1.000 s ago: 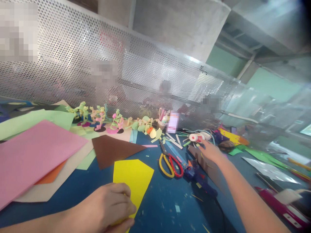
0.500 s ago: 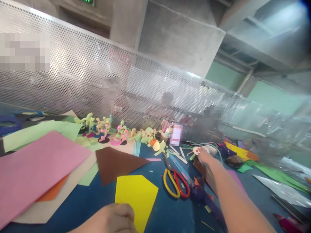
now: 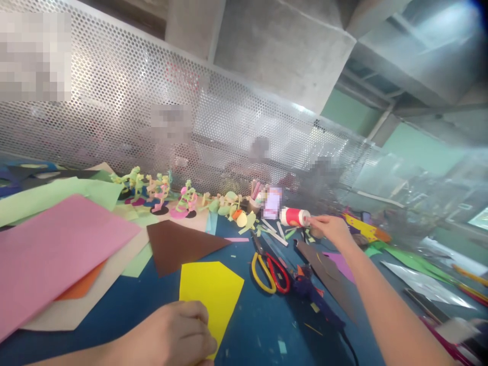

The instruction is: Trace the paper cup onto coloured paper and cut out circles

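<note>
Here, scissors (image 3: 263, 251) lay between the left hand (image 3: 186, 325), gripping yellow paper (image 3: 211, 284), and right hand (image 3: 335, 231), touching a red-and-white cylinder (image 3: 294, 217), grip unclear.

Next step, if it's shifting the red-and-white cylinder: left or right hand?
Right, I'd say. The right hand is already at the red-and-white cylinder, though contact is hard to tell. The left hand is farther off, holding the yellow sheet.

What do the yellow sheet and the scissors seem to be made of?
Yellow sheet: probably card or thin foam, matte; it looks evenly colored with straight edges.
Scissors: blades likely metal, dark grey; red and yellow handles perhaps plastic or plastic-coated, judging by their smooth, bright color.
</note>
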Action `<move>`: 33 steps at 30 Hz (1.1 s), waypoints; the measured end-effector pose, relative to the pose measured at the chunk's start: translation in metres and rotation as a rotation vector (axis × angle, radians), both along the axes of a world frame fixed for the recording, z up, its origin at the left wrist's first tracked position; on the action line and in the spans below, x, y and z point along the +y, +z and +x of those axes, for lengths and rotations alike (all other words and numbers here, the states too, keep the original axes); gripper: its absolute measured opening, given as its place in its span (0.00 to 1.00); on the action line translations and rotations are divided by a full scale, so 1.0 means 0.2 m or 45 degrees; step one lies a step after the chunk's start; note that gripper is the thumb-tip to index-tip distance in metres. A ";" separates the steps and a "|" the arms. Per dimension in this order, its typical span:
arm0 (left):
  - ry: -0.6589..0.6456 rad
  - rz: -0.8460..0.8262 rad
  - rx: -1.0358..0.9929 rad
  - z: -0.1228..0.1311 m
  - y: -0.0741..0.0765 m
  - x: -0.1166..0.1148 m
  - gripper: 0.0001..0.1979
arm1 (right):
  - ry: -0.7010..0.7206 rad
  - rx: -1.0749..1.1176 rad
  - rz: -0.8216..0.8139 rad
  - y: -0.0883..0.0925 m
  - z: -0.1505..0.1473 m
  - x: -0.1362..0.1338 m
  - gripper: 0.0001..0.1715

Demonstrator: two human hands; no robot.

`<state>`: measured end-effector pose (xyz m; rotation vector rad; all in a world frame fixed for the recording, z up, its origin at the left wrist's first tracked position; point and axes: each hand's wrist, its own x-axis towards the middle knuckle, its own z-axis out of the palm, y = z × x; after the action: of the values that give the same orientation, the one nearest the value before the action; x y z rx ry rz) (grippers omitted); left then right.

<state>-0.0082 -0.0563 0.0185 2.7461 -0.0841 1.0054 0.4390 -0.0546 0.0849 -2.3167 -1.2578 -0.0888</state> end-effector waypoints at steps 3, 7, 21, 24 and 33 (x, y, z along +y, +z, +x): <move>-0.020 -0.103 0.049 -0.02 -0.02 0.00 0.13 | 0.167 0.326 0.129 0.01 -0.14 -0.02 0.17; 0.343 -0.303 0.028 -0.05 -0.09 0.03 0.23 | 0.511 0.798 0.133 0.00 -0.43 -0.05 0.23; 0.343 -1.297 -0.108 -0.04 -0.05 0.09 0.32 | 0.980 1.228 -0.045 -0.36 -1.23 -0.17 0.20; 0.464 -1.299 -0.152 -0.02 -0.06 0.12 0.32 | 1.004 0.891 0.143 -0.38 -1.23 -0.19 0.19; 0.545 -0.953 0.027 -0.01 0.03 0.15 0.29 | 1.110 0.821 0.062 -0.43 -1.26 -0.20 0.21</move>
<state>-0.0098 -0.0258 0.0240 2.1029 0.7525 0.8573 0.1866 -0.0947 -0.0007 -1.3761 -1.7071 0.8289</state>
